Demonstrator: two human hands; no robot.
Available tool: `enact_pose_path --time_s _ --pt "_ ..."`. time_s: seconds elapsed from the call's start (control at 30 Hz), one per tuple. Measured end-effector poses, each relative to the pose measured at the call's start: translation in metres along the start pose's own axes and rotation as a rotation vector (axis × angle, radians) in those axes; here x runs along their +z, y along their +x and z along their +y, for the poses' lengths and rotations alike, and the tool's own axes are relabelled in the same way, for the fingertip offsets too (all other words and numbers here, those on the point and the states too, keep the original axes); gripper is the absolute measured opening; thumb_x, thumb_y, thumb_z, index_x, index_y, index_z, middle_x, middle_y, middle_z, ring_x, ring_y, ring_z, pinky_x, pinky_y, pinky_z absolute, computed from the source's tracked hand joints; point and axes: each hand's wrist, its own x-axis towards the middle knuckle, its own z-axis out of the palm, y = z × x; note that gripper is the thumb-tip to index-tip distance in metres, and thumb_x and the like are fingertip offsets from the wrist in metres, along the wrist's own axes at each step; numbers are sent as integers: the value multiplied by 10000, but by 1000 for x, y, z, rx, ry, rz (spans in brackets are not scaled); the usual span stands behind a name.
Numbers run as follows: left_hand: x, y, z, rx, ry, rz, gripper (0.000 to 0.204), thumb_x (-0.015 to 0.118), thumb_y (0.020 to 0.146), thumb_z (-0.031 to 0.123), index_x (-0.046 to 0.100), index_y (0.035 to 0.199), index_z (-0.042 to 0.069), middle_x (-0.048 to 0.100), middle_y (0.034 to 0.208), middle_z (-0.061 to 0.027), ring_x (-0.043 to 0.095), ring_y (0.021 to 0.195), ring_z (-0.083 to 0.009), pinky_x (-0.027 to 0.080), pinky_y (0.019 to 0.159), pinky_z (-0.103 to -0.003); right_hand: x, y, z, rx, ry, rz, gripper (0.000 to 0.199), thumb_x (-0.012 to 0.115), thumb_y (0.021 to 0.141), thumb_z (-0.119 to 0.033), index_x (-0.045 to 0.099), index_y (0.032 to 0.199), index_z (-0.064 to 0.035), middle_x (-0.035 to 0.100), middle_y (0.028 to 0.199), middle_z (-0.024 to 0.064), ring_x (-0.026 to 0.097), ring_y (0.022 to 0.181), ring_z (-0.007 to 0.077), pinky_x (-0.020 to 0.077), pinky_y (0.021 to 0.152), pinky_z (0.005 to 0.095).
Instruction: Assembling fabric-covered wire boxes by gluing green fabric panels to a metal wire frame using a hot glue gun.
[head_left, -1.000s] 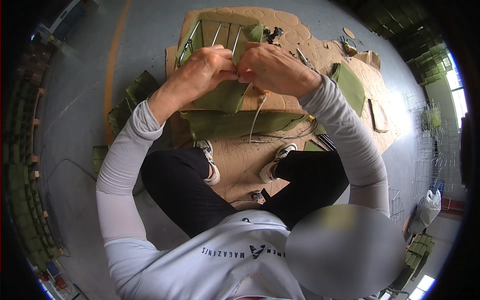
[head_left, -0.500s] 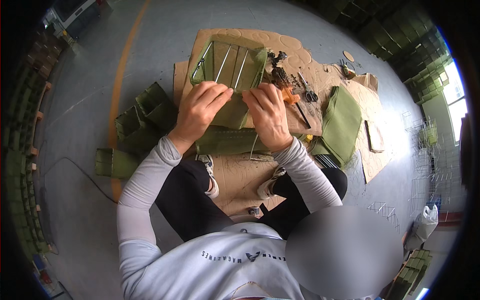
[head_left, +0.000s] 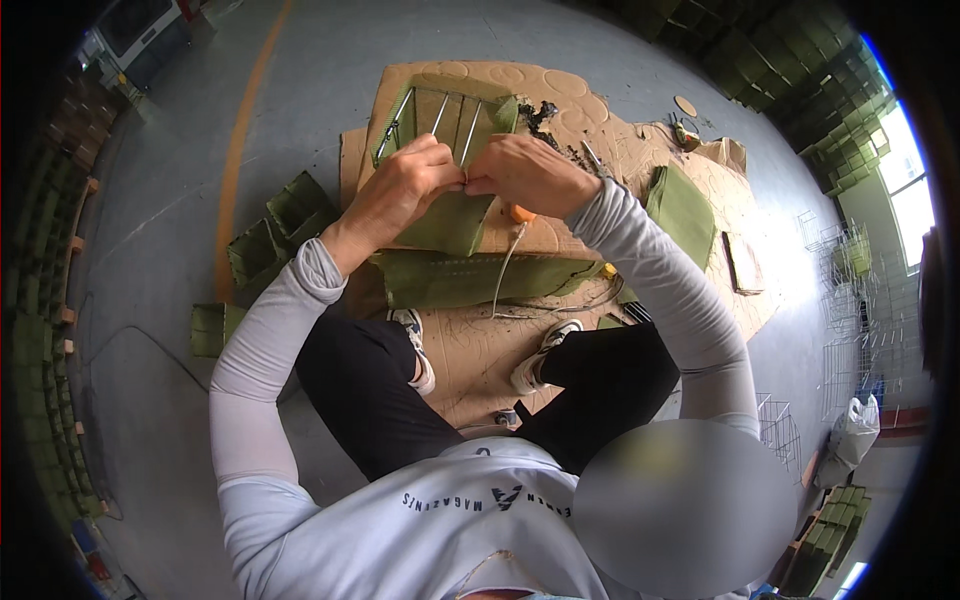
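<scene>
A green mesh box [head_left: 455, 225] with thin metal rods [head_left: 469, 135] across its open side lies in front of me on cardboard. My left hand [head_left: 405, 190] is closed in a pinch at the box's near rim. Right against it, my right hand [head_left: 535, 175] pinches at the same spot from the other side. The fingertips of both hands meet, and whatever small thing lies between them is too small to make out. Just below my right hand shows a bit of an orange tool [head_left: 521, 214] with a pale cord [head_left: 508, 265]; the rest is covered by that hand.
Green mesh fabric [head_left: 440, 282] hangs below the box. Small green boxes [head_left: 255, 250] stand on the floor at left. To the right lie flat green pieces [head_left: 683, 212] and partly hidden scissors [head_left: 592, 155]. Dark scraps [head_left: 540, 118] litter the cardboard [head_left: 560, 88]. Wire frames [head_left: 840, 320] stand far right.
My right hand has turned sideways and moved left until its fingertips meet the left hand's. Its forearm has swung outward and now hides most of the orange tool and scissors.
</scene>
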Motion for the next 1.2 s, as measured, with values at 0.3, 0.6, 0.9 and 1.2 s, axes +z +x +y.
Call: enact_pose_path --time_s 0.3,0.6,0.9,1.2 --pt "2 -16 16 -121 104 106 131 750 768 36 726 897 29 573 850 -32 573 861 -201 510 781 -342 45 -52 -21 -38 -33 694 296 703 812 -46 667 1104 -11 678 1099 89 598 1006 253 469 884 389" --pt "17 -7 29 -174 23 179 279 807 698 7 718 962 2 592 882 -70 577 858 -238 504 741 -369 58 -39 -9 -44 -44 635 274 707 813 -74 680 1079 -15 680 1142 68 593 1027 264 462 911 384" --pt "30 -5 32 -189 -49 281 321 832 686 15 643 945 23 633 932 -94 614 870 -285 513 748 -384 174 -109 167 950 648 421 307 666 955 -283 711 1015 15 729 821 100 686 643 138 554 570 296" --pt "29 -9 31 -231 37 284 322 844 658 -12 631 897 19 630 894 -90 615 827 -275 516 717 -370 217 -3 143 1494 371 411 504 860 707 -472 714 894 -28 711 837 84 714 787 203 562 633 381"
